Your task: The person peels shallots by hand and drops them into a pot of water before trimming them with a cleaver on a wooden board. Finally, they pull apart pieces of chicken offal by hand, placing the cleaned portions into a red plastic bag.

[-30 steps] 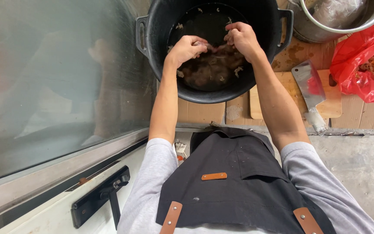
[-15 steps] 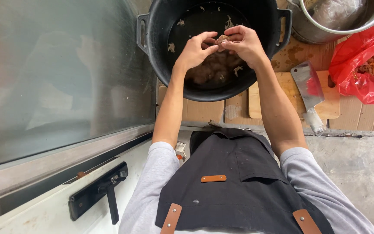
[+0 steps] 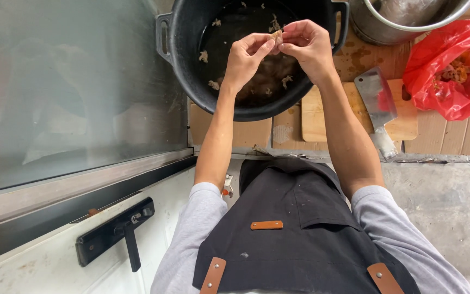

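Black basin (image 3: 183, 60) lies under two hands, left hand (image 3: 244, 57) and right hand (image 3: 308, 46), fingers pinching one meat scrap (image 3: 277, 36)

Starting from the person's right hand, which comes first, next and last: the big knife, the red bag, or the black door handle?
From the right hand, in the head view:
1. The cleaver, just to its right on the wooden cutting board.
2. The red plastic bag, farther right, past the cleaver.
3. The black door handle, far down on the left.
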